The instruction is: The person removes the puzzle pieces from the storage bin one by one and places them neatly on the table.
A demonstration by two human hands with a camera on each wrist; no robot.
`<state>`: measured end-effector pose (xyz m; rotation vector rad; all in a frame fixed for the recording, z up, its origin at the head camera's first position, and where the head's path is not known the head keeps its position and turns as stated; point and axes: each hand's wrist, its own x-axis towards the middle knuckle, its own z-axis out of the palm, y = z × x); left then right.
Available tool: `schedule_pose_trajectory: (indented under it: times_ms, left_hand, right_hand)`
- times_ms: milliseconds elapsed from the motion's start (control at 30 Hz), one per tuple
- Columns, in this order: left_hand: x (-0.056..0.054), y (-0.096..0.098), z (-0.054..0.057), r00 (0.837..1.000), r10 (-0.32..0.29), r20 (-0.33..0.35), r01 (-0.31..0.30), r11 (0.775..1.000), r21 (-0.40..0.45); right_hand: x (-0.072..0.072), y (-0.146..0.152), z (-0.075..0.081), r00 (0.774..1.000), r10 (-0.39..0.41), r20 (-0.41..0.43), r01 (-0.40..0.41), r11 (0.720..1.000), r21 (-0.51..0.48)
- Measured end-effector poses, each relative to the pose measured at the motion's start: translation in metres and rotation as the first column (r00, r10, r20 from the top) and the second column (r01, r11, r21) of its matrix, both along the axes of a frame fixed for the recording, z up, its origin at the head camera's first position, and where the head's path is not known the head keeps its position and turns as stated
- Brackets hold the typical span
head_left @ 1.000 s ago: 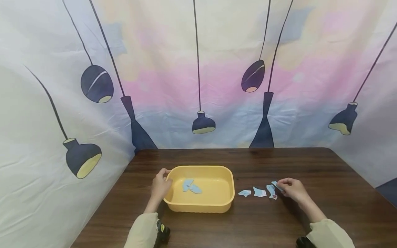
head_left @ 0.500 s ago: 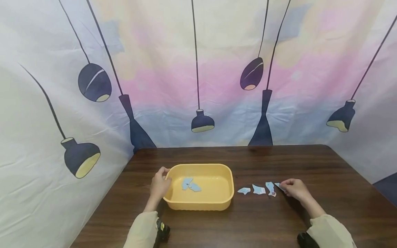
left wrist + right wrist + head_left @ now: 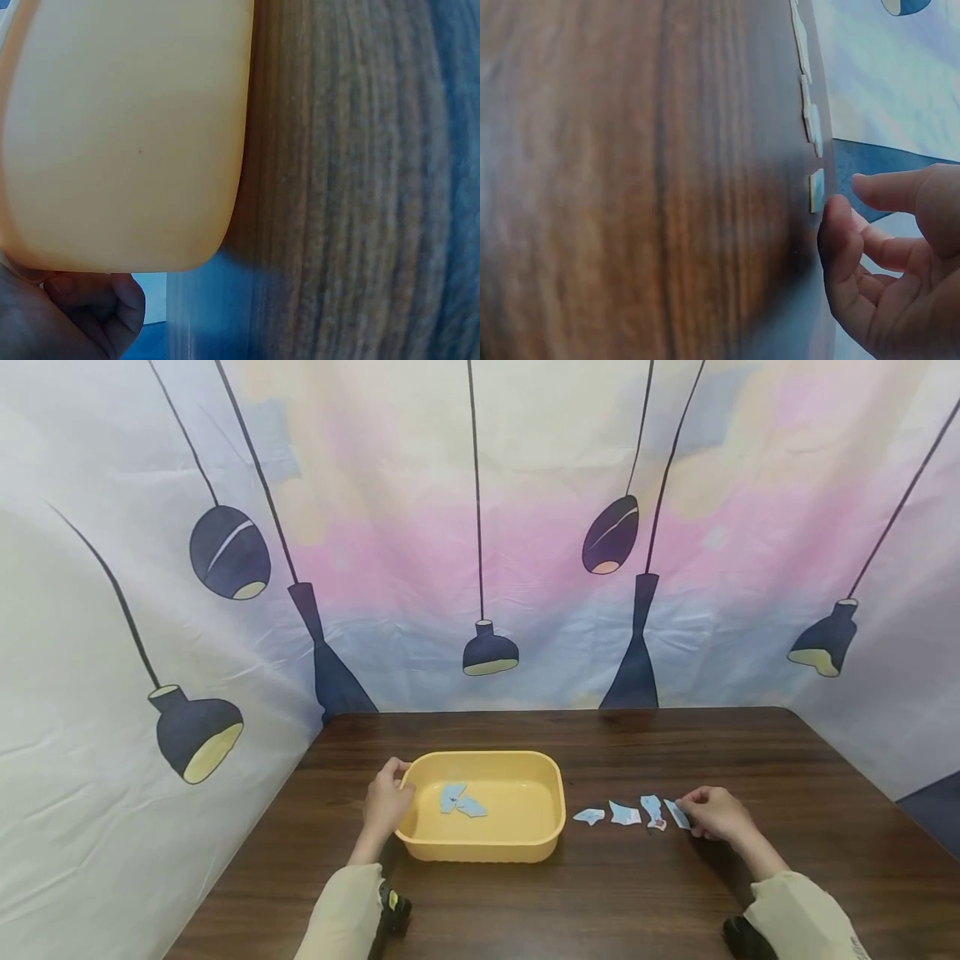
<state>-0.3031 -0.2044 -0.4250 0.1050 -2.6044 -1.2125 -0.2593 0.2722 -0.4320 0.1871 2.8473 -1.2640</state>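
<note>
A yellow plastic basin (image 3: 480, 852) stands left of centre on the table. My left hand (image 3: 386, 806) grips its left end; in the left wrist view its curled fingers (image 3: 97, 300) are partly hidden by the basin wall. To the right of the basin several flat, jagged light-blue pieces lie in a row. The rightmost one, a narrow light-blue piece (image 3: 677, 814), lies beside my right hand (image 3: 716, 814). In the right wrist view that hand's thumb and forefinger are parted, right by the piece's edge, with nothing between them.
Inside the basin lie a few similar light-blue pieces (image 3: 471, 807). The row on the table also has a left piece (image 3: 589, 816), a wider piece (image 3: 624, 812) and a piece with a reddish mark (image 3: 652, 811). A lamp-patterned cloth (image 3: 405, 543) hangs behind the dark wooden table (image 3: 480, 910).
My right hand has lowered the narrow piece from a tilt to flat on the table at the row's right end, and let it go. The left hand keeps its grip on the basin.
</note>
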Motion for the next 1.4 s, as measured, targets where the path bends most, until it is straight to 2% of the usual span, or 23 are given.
schedule_pose_trajectory:
  times_ms: [233, 433, 667, 900, 1033, 1267, 1400]
  left_hand:
    - [0.0, -0.001, -0.001, 1.0, 0.004, 0.001, -0.004, 1.0, -0.003]
    - [-0.001, 0.0, 0.0, 1.0, 0.01, -0.008, -0.01, 1.0, -0.008]
    - [0.0, 0.003, 0.001, 1.0, 0.016, -0.001, -0.016, 1.0, -0.02]
    - [0.002, 0.003, 0.001, 1.0, 0.021, -0.016, -0.021, 1.0, -0.014]
    - [0.002, 0.003, 0.0, 1.0, 0.017, -0.017, -0.017, 1.0, 0.001]
    - [0.002, 0.004, -0.002, 1.0, 0.009, -0.021, -0.008, 0.999, 0.036]
    - [0.003, 0.003, -0.002, 1.0, 0.013, -0.02, -0.012, 0.999, 0.048]
  right_hand:
    - [0.0, -0.01, 0.008, 0.998, 0.028, -0.051, -0.025, 0.997, 0.075]
    - [-0.002, -0.037, 0.018, 0.993, 0.071, -0.089, -0.072, 0.997, 0.0]
    - [-0.01, -0.084, 0.033, 0.962, 0.189, -0.197, -0.2, 0.979, -0.038]
    - [-0.019, -0.139, 0.045, 0.948, 0.226, -0.226, -0.258, 0.958, -0.123]
    - [-0.025, -0.174, 0.042, 0.932, 0.263, -0.248, -0.306, 0.939, -0.157]
    - [-0.029, -0.225, 0.026, 0.883, 0.405, -0.236, -0.453, 0.868, -0.205]
    - [-0.033, -0.248, 0.018, 0.883, 0.426, -0.197, -0.462, 0.865, -0.199]
